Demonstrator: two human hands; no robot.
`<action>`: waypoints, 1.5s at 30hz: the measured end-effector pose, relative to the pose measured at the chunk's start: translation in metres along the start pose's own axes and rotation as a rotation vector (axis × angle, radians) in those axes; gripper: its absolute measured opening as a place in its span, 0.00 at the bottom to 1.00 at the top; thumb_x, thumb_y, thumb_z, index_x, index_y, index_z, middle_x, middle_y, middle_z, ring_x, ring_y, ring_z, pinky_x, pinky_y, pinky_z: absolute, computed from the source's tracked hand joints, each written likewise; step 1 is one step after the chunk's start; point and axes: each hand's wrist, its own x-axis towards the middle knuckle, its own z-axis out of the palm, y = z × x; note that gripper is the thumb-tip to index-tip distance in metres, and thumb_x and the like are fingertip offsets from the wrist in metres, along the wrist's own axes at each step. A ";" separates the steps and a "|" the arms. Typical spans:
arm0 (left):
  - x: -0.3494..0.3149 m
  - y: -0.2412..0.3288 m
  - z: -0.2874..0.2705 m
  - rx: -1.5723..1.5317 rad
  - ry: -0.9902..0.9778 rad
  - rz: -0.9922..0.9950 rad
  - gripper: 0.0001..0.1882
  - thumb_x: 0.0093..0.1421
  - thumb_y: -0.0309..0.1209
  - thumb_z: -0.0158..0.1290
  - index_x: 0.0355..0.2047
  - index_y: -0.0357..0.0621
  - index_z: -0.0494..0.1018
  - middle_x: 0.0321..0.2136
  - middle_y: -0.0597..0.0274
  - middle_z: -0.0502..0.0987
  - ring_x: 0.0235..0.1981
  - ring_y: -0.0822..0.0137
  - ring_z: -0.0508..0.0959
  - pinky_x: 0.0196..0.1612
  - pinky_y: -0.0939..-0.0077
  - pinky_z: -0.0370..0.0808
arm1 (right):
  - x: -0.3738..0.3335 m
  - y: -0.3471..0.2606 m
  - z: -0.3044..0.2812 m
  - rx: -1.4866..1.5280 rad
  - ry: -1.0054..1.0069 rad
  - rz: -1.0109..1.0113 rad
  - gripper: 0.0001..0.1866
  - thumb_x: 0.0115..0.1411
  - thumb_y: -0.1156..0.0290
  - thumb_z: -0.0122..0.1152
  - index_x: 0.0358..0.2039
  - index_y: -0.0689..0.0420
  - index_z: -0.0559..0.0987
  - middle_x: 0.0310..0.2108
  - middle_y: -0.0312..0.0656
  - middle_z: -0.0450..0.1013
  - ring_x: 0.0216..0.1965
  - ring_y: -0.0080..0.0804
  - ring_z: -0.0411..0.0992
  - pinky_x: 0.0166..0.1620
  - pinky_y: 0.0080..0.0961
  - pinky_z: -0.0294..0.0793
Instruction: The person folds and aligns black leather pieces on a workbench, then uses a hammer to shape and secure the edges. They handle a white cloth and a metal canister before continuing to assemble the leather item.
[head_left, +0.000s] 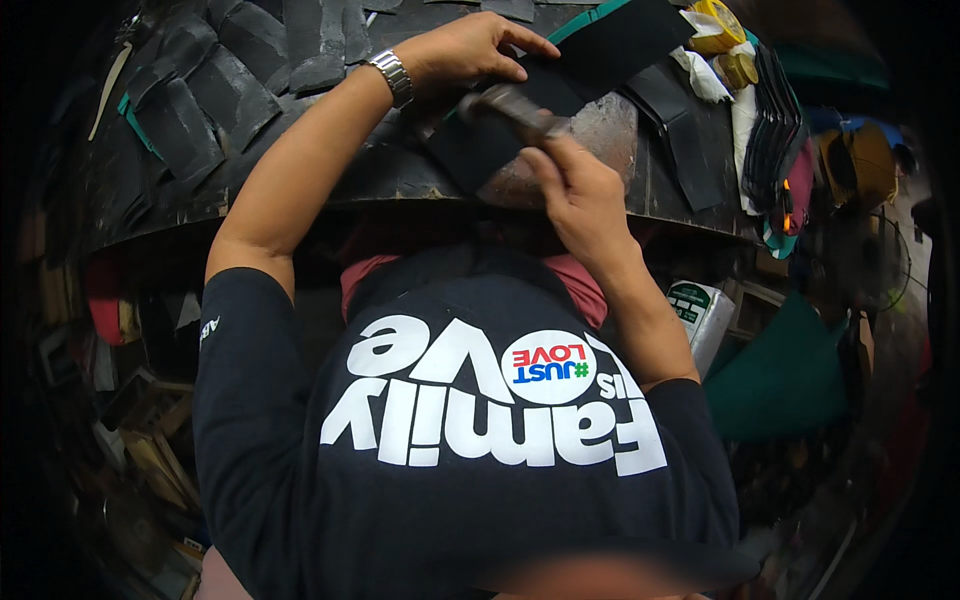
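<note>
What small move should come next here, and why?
Probably a light tap of the hammer on the black strip, clear of the left hand. The right hand grips the handle, the blurred head shows over the strip, and the strip lies across the slab. The left thumb and forefinger are close by, so aim seems to matter.

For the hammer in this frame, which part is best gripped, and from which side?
The hammer is probably best taken by its handle, from the near right side, where the right hand has it: the narrow shaft runs that way, while the bulkier head sits at the left end. Blur hides the head's exact shape.
</note>
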 end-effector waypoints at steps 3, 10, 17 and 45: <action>0.001 0.002 -0.001 -0.048 -0.004 0.011 0.27 0.59 0.19 0.59 0.60 0.47 0.75 0.57 0.57 0.78 0.55 0.67 0.78 0.61 0.70 0.74 | -0.001 0.002 -0.012 -0.084 -0.084 0.028 0.18 0.68 0.58 0.59 0.56 0.48 0.77 0.33 0.49 0.79 0.34 0.54 0.79 0.35 0.46 0.76; -0.007 0.001 0.018 -0.044 0.141 -0.033 0.26 0.57 0.22 0.58 0.58 0.53 0.78 0.39 0.57 0.84 0.33 0.73 0.81 0.39 0.73 0.80 | -0.039 0.009 -0.036 -0.059 -0.030 0.168 0.15 0.66 0.63 0.62 0.52 0.46 0.79 0.35 0.49 0.79 0.34 0.52 0.79 0.37 0.41 0.77; -0.023 0.016 0.017 -0.324 0.303 -0.034 0.23 0.60 0.21 0.54 0.57 0.45 0.78 0.41 0.61 0.82 0.35 0.77 0.80 0.40 0.82 0.79 | -0.049 0.091 -0.068 -0.342 0.378 0.103 0.20 0.60 0.63 0.69 0.53 0.44 0.83 0.31 0.39 0.77 0.28 0.41 0.77 0.33 0.33 0.75; -0.097 0.054 0.070 -0.869 0.103 -0.308 0.20 0.70 0.30 0.52 0.61 0.37 0.70 0.50 0.60 0.78 0.43 0.76 0.78 0.46 0.82 0.76 | 0.039 0.382 -0.334 0.206 0.689 0.851 0.46 0.59 0.32 0.58 0.65 0.56 0.73 0.68 0.55 0.64 0.67 0.48 0.63 0.68 0.38 0.58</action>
